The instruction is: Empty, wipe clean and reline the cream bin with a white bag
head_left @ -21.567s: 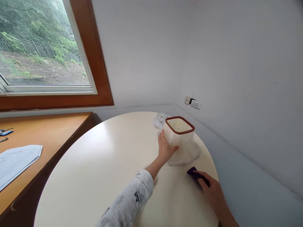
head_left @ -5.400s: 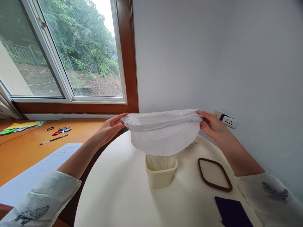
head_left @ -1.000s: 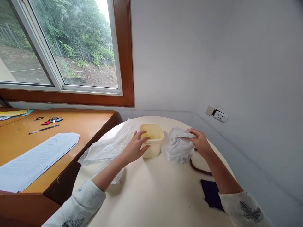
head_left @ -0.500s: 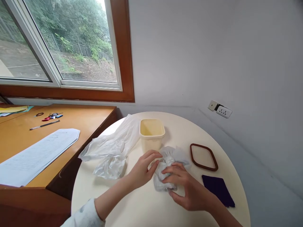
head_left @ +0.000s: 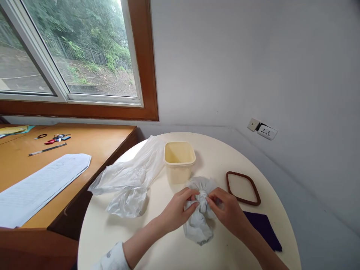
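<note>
A knotted white plastic bag (head_left: 199, 227) lies on the round table in front of me, its neck twisted into a tight knot. My left hand (head_left: 181, 208) pinches the bag at the left side of the knot. On the knot's right side, my right hand (head_left: 226, 210) grips the plastic between thumb and fingers. Just behind the bag stands a cream plastic tub (head_left: 179, 170) with its top uncovered. What the bag contains cannot be made out.
Another crumpled clear plastic bag (head_left: 131, 183) spreads over the left of the round table (head_left: 157, 249). On the right lie a brown rounded-square ring (head_left: 256, 195) and a dark purple cloth (head_left: 264, 228). Papers (head_left: 56, 180), a pen (head_left: 47, 149) and keys (head_left: 59, 138) rest on the wooden desk (head_left: 92, 137).
Both hands have closed in on the knot and now pinch it from either side. The bag's lower end has shifted towards me, and the right hand's spread fingers have drawn together.
</note>
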Demonstrator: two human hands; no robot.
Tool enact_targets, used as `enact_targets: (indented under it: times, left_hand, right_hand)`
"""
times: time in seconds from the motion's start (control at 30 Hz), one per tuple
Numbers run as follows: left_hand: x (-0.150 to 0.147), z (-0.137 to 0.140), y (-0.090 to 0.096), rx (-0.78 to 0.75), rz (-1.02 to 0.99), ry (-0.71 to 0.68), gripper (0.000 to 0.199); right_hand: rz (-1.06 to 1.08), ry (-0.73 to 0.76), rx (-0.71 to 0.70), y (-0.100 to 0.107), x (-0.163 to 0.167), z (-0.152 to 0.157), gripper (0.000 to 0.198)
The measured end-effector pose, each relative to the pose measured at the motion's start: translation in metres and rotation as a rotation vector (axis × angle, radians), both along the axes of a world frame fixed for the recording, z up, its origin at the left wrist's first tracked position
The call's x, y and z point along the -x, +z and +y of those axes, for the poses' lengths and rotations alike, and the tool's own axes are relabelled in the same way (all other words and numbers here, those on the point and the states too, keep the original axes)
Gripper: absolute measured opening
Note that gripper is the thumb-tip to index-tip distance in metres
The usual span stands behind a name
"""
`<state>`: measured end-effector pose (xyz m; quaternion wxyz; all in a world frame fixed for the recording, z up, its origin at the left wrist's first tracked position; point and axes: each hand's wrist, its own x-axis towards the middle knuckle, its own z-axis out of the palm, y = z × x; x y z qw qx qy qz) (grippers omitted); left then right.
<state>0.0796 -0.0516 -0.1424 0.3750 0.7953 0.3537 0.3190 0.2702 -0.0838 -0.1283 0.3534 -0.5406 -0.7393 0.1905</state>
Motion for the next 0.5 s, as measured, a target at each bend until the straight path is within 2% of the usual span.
enact_targets:
  times: [0.27, 0.4, 0.5]
  left_hand:
    - [-0.009, 0.012, -0.011, 0.351, -0.1, 0.0, 0.029]
    - [-0.008, 0.017, -0.01, 0.449, -0.131, -0.01, 0.043]
    - [-0.007, 0.019, -0.008, 0.483, -0.151, -0.021, 0.045]
  right_hand:
    - [-0.034, 0.001, 0.025, -0.007, 0.006, 0.007, 0.009]
    - [-0.003, 0.002, 0.008, -0.006, 0.009, 0.01, 0.003]
    - [0.021, 0.02, 0.01, -0.006, 0.009, 0.01, 0.002]
